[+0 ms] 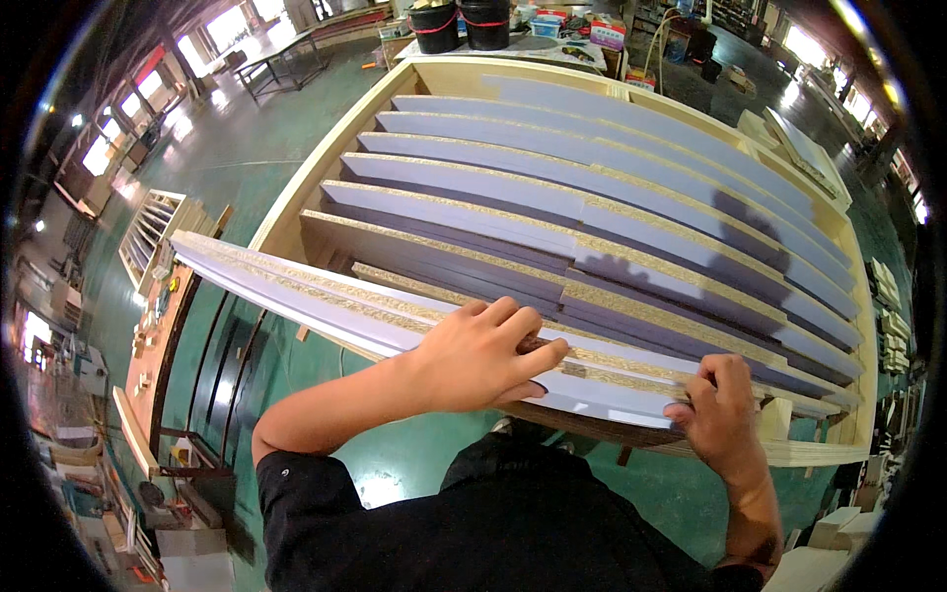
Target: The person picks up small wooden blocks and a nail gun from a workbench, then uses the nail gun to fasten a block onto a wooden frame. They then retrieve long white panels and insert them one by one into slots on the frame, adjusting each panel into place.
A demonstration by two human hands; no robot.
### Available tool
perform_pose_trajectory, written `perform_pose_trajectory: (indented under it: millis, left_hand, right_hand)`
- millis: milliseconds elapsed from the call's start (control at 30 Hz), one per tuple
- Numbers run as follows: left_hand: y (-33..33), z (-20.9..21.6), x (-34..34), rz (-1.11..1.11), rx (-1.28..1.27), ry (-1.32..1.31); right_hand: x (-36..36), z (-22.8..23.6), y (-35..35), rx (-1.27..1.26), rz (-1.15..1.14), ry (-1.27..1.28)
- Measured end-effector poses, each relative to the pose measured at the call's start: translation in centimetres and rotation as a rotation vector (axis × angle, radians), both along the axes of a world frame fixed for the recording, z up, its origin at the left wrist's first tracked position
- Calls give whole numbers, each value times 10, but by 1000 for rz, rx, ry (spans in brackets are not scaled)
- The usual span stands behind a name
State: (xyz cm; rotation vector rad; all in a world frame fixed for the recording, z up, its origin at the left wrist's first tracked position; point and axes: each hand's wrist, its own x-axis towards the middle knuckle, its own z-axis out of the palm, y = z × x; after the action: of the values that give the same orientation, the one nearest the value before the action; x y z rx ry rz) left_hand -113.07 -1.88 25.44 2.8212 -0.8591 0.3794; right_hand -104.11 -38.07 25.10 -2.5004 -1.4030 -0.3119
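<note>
A bundle of long particleboard strips (pixel 592 400) with pale lilac faces lies along the near side of a large wooden frame (pixel 296 187). Over the top edges of these strips, near their middle, my left hand (pixel 493 355) is closed, fingers bent and thumb on the near face. Farther right, my right hand (pixel 718 409) grips the strips by their right end. The strips' left end sticks out past the frame's left corner. Inside the frame, several similar boards (pixel 464 202) stand on edge in slanting rows, their chipboard edges up.
A low workbench (pixel 163 335) with small wood pieces is at left, near a small slatted wooden frame (pixel 153 232). Black buckets (pixel 434 28) stand on a table behind the large frame. Panels (pixel 799 148) lean at the far right, above the green floor (pixel 237 138).
</note>
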Motion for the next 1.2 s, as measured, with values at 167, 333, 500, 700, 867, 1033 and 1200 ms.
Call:
perform_pose_trajectory:
  millis: [167, 333, 500, 700, 867, 1033, 1200]
  left_hand:
    - [-5, 0, -2, 37, -23, -1]
    - [-7, 4, -2, 64, -36, 82]
    - [3, 0, -3, 76, -60, 126]
    - [3, 13, -2, 108, 33, 169]
    - [-1, 21, -4, 155, 46, 204]
    - [-2, 26, -7, 187, 71, 227]
    - [-4, 26, -8, 204, 66, 232]
  right_hand:
    - [0, 10, 10, -25, 42, -92]
    - [-3, 14, 2, -56, -6, -50]
    - [2, 25, -27, -48, -70, -4]
    - [1, 23, -79, 48, -388, 84]
    - [4, 12, -107, 32, -573, 145]
    - [17, -4, -214, -83, -563, -110]
    - [51, 3, -395, -164, -856, -23]
